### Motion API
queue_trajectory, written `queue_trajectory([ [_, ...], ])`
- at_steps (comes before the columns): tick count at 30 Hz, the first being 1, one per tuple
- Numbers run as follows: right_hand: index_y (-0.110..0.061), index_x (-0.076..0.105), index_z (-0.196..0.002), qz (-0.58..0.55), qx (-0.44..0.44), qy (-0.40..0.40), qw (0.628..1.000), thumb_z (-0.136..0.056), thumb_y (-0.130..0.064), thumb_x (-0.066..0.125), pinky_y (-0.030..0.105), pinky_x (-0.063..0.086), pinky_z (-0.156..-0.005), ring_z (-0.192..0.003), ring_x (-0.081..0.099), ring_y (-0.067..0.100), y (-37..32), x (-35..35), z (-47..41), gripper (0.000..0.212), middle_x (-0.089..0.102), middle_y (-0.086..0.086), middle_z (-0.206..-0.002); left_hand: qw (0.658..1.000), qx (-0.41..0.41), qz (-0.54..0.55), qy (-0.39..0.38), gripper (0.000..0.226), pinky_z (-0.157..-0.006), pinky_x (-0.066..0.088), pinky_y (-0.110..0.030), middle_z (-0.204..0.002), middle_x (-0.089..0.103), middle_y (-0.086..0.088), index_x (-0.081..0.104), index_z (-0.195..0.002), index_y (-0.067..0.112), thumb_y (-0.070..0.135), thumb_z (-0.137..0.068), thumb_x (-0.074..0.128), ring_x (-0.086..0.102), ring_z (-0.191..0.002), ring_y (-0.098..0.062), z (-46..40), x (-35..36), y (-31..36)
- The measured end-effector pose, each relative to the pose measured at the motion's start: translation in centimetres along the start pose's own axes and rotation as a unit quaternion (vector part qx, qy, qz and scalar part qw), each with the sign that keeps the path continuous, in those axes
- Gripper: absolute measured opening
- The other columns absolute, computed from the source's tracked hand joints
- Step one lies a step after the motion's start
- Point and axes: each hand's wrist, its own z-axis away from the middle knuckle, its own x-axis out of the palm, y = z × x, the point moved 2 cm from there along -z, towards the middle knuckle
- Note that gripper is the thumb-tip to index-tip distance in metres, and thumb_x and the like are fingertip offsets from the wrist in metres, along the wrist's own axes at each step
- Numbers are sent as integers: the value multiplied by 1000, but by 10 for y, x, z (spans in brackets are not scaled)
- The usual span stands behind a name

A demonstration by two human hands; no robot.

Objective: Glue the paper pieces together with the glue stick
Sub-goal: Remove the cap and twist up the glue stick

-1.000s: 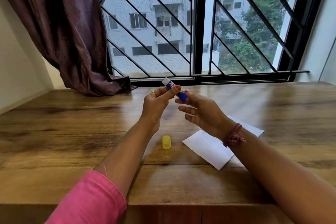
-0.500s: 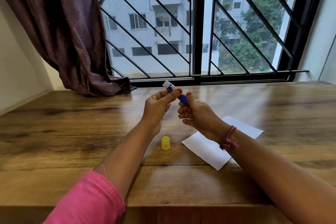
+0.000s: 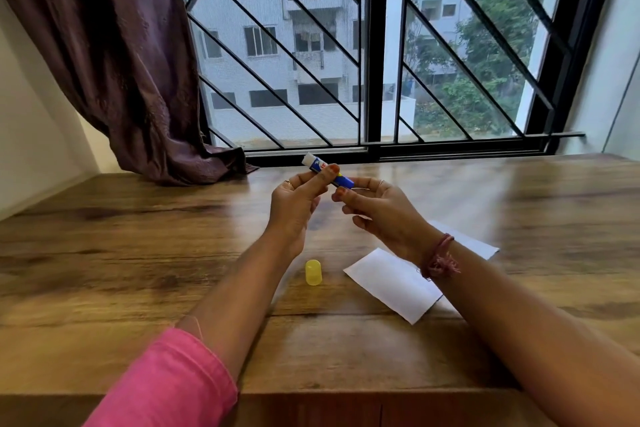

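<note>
Blue and white, the uncapped glue stick [image 3: 329, 172] sits tilted above the frame's centre, its white tip up-left. The left hand [image 3: 296, 206] pinches its middle between thumb and forefinger; the right hand [image 3: 379, 210] nips its lower end with fingertips, other fingers loosely curled. Below them a yellow cap [image 3: 313, 272] stands on the wooden table [image 3: 121, 253], beside white paper pieces [image 3: 391, 282] lying partly under the right wrist.

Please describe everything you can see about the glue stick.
The glue stick is a small blue tube with a red and white label and a white end, uncapped. It is held in the air, tilted, white end up and to the left. The left hand grips its middle; the right hand holds its lower end.
</note>
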Motion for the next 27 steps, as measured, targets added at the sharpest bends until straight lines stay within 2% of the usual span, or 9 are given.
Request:
queue_trajectory([
  [5,-16,62,-105,63,-19,0,998,-91,-35,57,24,43,-67,-74,63,6,3,1,-1,24,71,-2,-87,1000,-9,7,-9,35,-84,46,-24,-86,70,1,69,-89,17,31,-60,82,63,-86,-10,0,0,1],
  [9,-17,64,-89,0,73,-29,997,-94,-49,43,24,40,-62,-66,59,8,7,2,-3,38,67,-4,-70,1000,-8,7,-28,33,-81,47,-22,-84,69,1,68,-82,19,31,-55,82,61,-83,-9,3,3,1],
  [12,-18,59,-74,-72,150,-61,984,-93,-49,42,22,38,-53,-55,54,9,7,2,-2,40,59,-4,-60,999,-5,-1,-36,35,-80,47,-22,-89,67,-3,68,-83,20,33,-54,82,58,-86,-12,5,5,1],
  [14,-19,61,-70,-85,167,-61,980,-92,-48,44,21,37,-51,-51,52,9,6,1,-3,40,58,-4,-59,999,-2,-5,-39,34,-81,47,-23,-88,68,-3,69,-82,21,35,-55,82,59,-87,-12,6,5,0],
  [17,-12,68,-86,-118,147,-39,981,-91,-41,53,19,44,-52,-52,54,6,4,-1,-4,33,66,-1,-68,1000,1,-14,-27,25,-84,45,-26,-85,68,-2,71,-76,21,34,-57,83,58,-86,-13,5,5,0],
  [21,-6,65,-103,-168,77,-29,982,-85,-15,67,18,54,-60,-60,62,6,4,-3,-4,20,71,7,-84,1000,2,-14,-5,11,-84,45,-25,-78,71,4,70,-75,21,25,-72,79,61,-83,-11,2,3,-2],
  [24,-11,63,-103,-90,33,-16,995,-82,-18,70,21,55,-67,-70,65,7,7,-2,-3,23,73,5,-87,1000,2,-14,-5,14,-85,46,-26,-78,72,4,69,-80,21,25,-72,79,62,-84,-11,1,3,-2],
  [27,-11,63,-100,-39,11,-13,999,-85,-26,67,22,55,-66,-71,65,7,8,0,-3,23,73,3,-85,1000,-2,-11,-6,23,-82,47,-24,-74,70,5,69,-80,21,30,-63,82,60,-81,-10,1,3,-1],
])
